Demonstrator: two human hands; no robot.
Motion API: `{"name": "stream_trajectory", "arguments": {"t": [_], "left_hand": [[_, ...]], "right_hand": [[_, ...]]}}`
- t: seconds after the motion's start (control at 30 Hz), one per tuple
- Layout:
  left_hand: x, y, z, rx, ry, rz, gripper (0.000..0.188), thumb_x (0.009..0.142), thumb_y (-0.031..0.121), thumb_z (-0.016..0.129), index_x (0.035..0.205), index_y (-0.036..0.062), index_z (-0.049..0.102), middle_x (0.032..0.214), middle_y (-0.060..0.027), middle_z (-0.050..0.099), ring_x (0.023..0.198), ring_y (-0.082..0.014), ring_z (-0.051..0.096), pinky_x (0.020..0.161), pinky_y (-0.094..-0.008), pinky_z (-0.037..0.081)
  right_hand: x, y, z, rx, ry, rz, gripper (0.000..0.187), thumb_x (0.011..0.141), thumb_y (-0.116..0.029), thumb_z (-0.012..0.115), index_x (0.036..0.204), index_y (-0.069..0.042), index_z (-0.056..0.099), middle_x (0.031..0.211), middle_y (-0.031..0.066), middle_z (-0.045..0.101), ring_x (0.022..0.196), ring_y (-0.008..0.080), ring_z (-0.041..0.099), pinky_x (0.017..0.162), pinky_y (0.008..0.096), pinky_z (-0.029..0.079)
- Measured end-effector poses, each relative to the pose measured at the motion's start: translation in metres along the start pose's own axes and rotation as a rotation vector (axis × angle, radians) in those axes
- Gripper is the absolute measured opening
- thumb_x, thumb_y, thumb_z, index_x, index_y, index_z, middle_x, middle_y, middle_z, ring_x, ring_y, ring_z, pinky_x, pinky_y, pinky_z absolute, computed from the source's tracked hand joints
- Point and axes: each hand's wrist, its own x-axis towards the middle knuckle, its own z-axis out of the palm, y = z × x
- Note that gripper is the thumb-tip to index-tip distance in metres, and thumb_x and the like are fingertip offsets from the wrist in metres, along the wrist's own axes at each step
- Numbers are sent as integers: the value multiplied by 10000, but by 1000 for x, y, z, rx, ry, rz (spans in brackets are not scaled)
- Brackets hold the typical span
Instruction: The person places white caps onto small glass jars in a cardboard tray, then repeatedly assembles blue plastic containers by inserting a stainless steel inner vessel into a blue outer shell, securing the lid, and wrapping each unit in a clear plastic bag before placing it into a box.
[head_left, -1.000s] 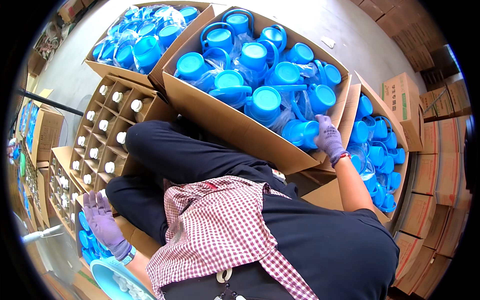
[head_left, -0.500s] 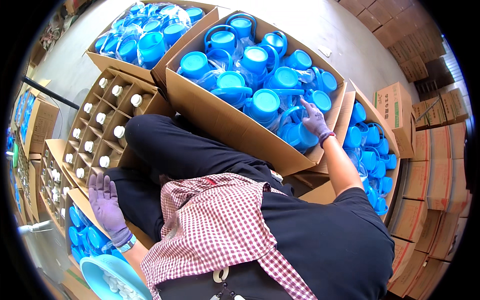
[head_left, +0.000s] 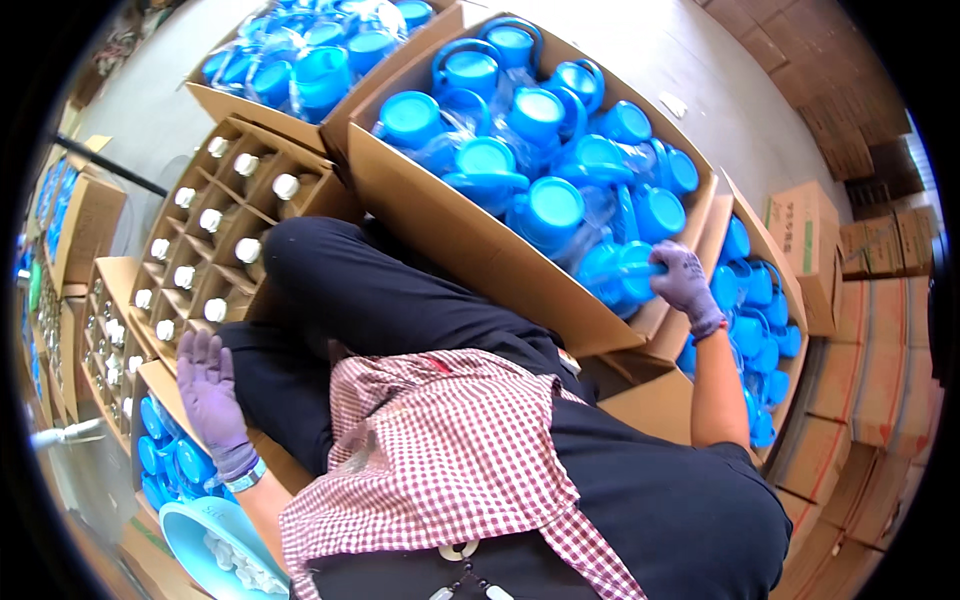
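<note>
My right hand [head_left: 687, 285], in a purple glove, is closed round the handle of a blue plastic jug [head_left: 612, 274] at the near right corner of the large open carton [head_left: 480, 240]. The jug lies tilted, with other blue jugs [head_left: 550, 213] and clear plastic bags around it. Off to the left, my left hand [head_left: 212, 395], also gloved, is held palm up with its fingers stretched and nothing in it. It is nearest to a carton of blue jugs [head_left: 170, 455] and to my bent knee.
A divided carton [head_left: 225, 190] with white-capped bottles stands left of my legs. More jugs fill cartons at the far left [head_left: 320, 75] and right [head_left: 757, 320]. A light-blue basin [head_left: 195, 530] holds small white pieces. Closed cartons [head_left: 860, 380] are stacked at the right.
My right hand has moved right and nearer, closing on the jug's handle; the jug has shifted and turned. My left hand stays open. The whole view has swung slightly.
</note>
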Motion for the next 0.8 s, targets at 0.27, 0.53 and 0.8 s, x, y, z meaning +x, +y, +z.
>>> {"name": "stream_trajectory", "arguments": {"t": [0.27, 0.53, 0.8], "left_hand": [[-3, -20, 19, 37, 218, 32, 513, 1115, 364, 405, 1527, 62, 458, 1464, -100, 575, 1274, -238, 596, 1108, -403, 476], [-54, -18, -22, 12, 449, 149, 464, 1095, 333, 479, 1460, 49, 528, 1360, -130, 641, 1203, -221, 634, 1054, -379, 499], [-168, 73, 35, 1728, 945, 446, 685, 804, 234, 831, 1399, 27, 560, 1378, -159, 572, 1284, -333, 563, 1081, -439, 467]], "right_hand": [[85, -21, 0, -191, -1057, 252, 295, 741, -355, 740, 937, -151, 821, 997, 119, 775, 973, 317, 729, 878, 417, 577], [332, -241, 73, 197, 46, -803, 199, 840, -222, 702, 946, -56, 731, 918, 176, 690, 889, 368, 667, 823, 454, 541], [292, -505, 111, 581, -222, -1284, 224, 823, -82, 704, 1037, -16, 694, 1003, 178, 686, 956, 361, 660, 881, 434, 519]]}}
